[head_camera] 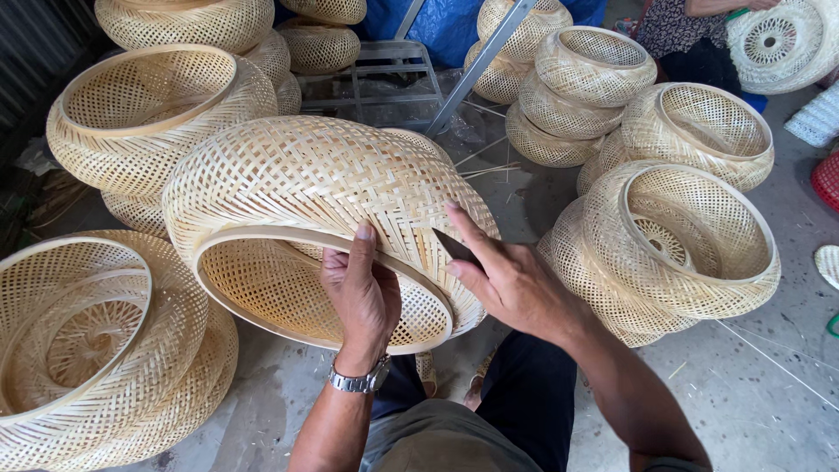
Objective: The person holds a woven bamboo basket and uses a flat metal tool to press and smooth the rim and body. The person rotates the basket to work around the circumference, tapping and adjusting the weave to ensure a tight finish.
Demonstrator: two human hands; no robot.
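Fingers of the left hand (360,293) curl around the near rim of a pale, dome-shaped woven bamboo basket (306,188) at scene centre, thumb up. Just right, the right hand (507,280) pinches a dark flat blade (456,248) against its weave. Similar woven baskets (673,236) are stacked left, right and far on the grey concrete floor (752,393).

The dark blade (456,248) is largely hidden under the right hand (511,284), so its handle and full length cannot be told. The left hand (360,293) covers part of the rim of the woven bamboo shade (306,183). At 8 o'clock, a woven shade (96,350) is cut off by the left and bottom edges. At 1 o'clock, a seated person (682,31) is cropped by the top edge, and the pale round woven piece (778,44) they hold runs off the frame. At 3 o'clock, a red object (827,179) is too cropped to identify.
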